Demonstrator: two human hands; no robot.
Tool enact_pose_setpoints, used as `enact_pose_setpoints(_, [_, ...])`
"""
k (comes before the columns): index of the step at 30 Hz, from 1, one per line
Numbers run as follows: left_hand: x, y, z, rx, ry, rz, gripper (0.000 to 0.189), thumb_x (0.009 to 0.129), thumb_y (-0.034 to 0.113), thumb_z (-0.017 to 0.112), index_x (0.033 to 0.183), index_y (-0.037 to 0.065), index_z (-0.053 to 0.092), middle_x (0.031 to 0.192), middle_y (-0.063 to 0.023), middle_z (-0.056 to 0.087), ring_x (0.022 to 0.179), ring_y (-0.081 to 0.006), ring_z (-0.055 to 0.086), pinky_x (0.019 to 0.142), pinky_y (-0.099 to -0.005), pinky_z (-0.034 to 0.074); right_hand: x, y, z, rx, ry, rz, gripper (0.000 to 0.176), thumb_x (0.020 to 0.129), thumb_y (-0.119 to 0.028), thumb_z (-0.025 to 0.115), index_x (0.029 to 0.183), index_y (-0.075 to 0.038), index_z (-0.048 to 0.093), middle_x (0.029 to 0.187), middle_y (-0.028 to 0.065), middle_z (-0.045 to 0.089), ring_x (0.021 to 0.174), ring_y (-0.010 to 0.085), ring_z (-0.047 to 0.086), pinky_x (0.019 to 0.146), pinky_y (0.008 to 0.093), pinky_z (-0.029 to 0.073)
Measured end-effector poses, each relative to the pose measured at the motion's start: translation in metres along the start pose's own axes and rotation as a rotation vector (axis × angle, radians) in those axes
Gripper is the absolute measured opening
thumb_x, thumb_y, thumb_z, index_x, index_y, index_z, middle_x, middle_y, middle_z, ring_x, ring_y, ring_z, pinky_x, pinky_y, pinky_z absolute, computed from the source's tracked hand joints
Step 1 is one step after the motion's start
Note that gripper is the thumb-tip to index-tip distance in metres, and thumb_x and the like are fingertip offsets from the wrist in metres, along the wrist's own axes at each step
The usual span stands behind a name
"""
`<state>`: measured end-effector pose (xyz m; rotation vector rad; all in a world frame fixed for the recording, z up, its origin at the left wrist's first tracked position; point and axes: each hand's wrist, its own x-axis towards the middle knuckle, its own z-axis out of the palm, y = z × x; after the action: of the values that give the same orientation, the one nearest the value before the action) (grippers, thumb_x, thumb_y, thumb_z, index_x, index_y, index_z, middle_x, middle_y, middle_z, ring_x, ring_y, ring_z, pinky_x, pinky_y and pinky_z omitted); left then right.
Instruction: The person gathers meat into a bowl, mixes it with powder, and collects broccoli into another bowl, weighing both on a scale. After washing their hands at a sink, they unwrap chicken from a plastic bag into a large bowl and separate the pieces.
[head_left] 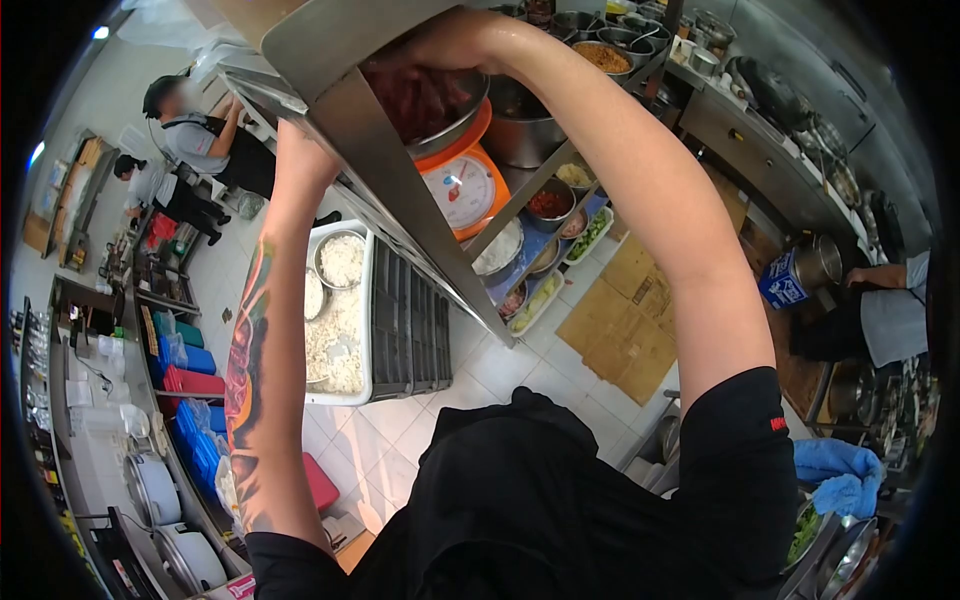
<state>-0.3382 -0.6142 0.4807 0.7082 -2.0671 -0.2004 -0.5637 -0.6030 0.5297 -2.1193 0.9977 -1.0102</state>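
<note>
Pale floor tiles [500,365] lie beyond the grey steel frame [350,125]. A round metal bowl of dark red pieces [420,105] sits on an orange dial scale [462,192], presumably for weighing. The right hand [455,42] reaches over it; the left hand [308,155] is beside the frame, perhaps for support. Neither hand's finger state can be told.

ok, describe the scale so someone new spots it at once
Find the slanting metal post at upper centre. Just right of it in the picture, under a metal bowl of dark red food, sits the scale. It is bright orange with a round white dial, unlike the plain metal pot beside it.
</note>
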Motion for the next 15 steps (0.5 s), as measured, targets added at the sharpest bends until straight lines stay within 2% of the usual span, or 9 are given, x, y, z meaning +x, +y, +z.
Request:
enact_pose_setpoints(3, [0.002, 0.003, 0.001, 0.070, 0.020, 0.059, 0.023, 0.094, 0.016, 0.070, 0.110, -0.001, 0.069, 0.102, -0.0077, 0.070, 0.091, -0.0154, 0.064, 0.077, -0.0314, 0.052, -0.011, -0.009, -0.006, 0.038, 0.040, -0.013, 0.028, 0.092, -0.031, 0.070, 0.096, -0.003, 0.071, 0.082, 0.0064, 0.069, 0.074, 0.0154, 0.062, 0.068, 0.0292, 0.051])
enact_pose_setpoints(5, [0.000, 0.008, 0.000, 0.100, 0.004, 0.093, 0.022, 0.094, 0.013, 0.070, 0.110, -0.001, 0.069, 0.102, -0.0085, 0.070, 0.091, -0.0160, 0.064, 0.076, -0.0318, 0.053, -0.020, -0.015, -0.009, 0.114, 0.118, 0.027, 0.043, 0.093, -0.023, 0.069, 0.129, -0.001, 0.060, 0.120, 0.0201, 0.067, 0.109, 0.0278, 0.066, 0.093, 0.0425, 0.055])
enact_pose_setpoints(7, [-0.002, 0.010, 0.001, -0.080, 0.012, -0.104, 0.023, 0.094, 0.014, 0.070, 0.111, 0.000, 0.069, 0.102, -0.0090, 0.070, 0.091, -0.0158, 0.065, 0.078, -0.0320, 0.053, -0.019, -0.008, -0.006, 0.299, 0.149, 0.006, 0.037, 0.095, -0.019, 0.067, 0.125, 0.001, 0.061, 0.116, 0.0194, 0.068, 0.102, 0.0260, 0.067, 0.087, 0.0393, 0.056])
enact_pose_setpoints(8, [-0.002, 0.006, -0.001, -0.081, 0.010, -0.103, 0.023, 0.094, 0.014, 0.070, 0.111, 0.000, 0.069, 0.102, -0.0090, 0.070, 0.091, -0.0158, 0.065, 0.078, -0.0320, 0.053, -0.019, -0.006, -0.006, 0.484, 0.179, -0.015, 0.031, 0.096, -0.015, 0.064, 0.121, 0.003, 0.062, 0.111, 0.0188, 0.069, 0.096, 0.0242, 0.068, 0.082, 0.0361, 0.057])
enact_pose_setpoints(10, [-0.005, -0.007, -0.006, -0.233, 0.002, -0.145, 0.027, 0.082, 0.012, 0.074, 0.105, 0.001, 0.068, 0.100, -0.0099, 0.070, 0.091, -0.0207, 0.066, 0.082, -0.0349, 0.052, -0.016, -0.002, -0.013, 0.722, 0.138, 0.014, 0.025, 0.098, -0.014, 0.061, 0.116, 0.003, 0.063, 0.108, 0.0175, 0.069, 0.092, 0.0229, 0.069, 0.078, 0.0345, 0.058])
enact_pose_setpoints(11, [-0.005, -0.009, -0.007, -0.234, 0.000, -0.145, 0.027, 0.082, 0.012, 0.074, 0.105, 0.001, 0.068, 0.100, -0.0099, 0.070, 0.091, -0.0207, 0.066, 0.082, -0.0349, 0.052, -0.014, 0.002, -0.018, 0.962, 0.092, 0.042, 0.021, 0.100, -0.013, 0.057, 0.110, 0.004, 0.063, 0.105, 0.0163, 0.070, 0.088, 0.0215, 0.070, 0.073, 0.0330, 0.059])
enact_pose_setpoints(12, [-0.006, -0.006, -0.008, -0.188, -0.031, -0.173, 0.027, 0.083, 0.012, 0.073, 0.107, 0.001, 0.068, 0.101, -0.0095, 0.070, 0.093, -0.0197, 0.065, 0.083, -0.0350, 0.053, -0.011, 0.004, -0.022, 0.963, 0.093, 0.043, 0.021, 0.100, -0.013, 0.057, 0.110, 0.004, 0.063, 0.105, 0.0163, 0.070, 0.088, 0.0215, 0.070, 0.073, 0.0330, 0.059])
enact_pose_setpoints(14, [-0.004, -0.003, -0.007, -0.142, -0.061, -0.201, 0.028, 0.085, 0.012, 0.073, 0.109, 0.001, 0.068, 0.103, -0.0090, 0.071, 0.094, -0.0186, 0.065, 0.084, -0.0351, 0.053, -0.006, 0.009, -0.026, 1.120, -0.192, -0.051, 0.019, 0.102, -0.012, 0.052, 0.106, 0.004, 0.062, 0.101, 0.0146, 0.070, 0.085, 0.0205, 0.071, 0.072, 0.0329, 0.061])
enact_pose_setpoints(15, [-0.002, -0.001, -0.003, -0.108, -0.088, -0.138, 0.028, 0.086, 0.012, 0.072, 0.111, 0.001, 0.067, 0.104, -0.0087, 0.071, 0.095, -0.0187, 0.065, 0.085, -0.0354, 0.053, -0.006, 0.012, -0.025, 1.120, -0.193, -0.051, 0.019, 0.102, -0.012, 0.052, 0.106, 0.004, 0.062, 0.101, 0.0146, 0.070, 0.085, 0.0205, 0.071, 0.072, 0.0329, 0.061])
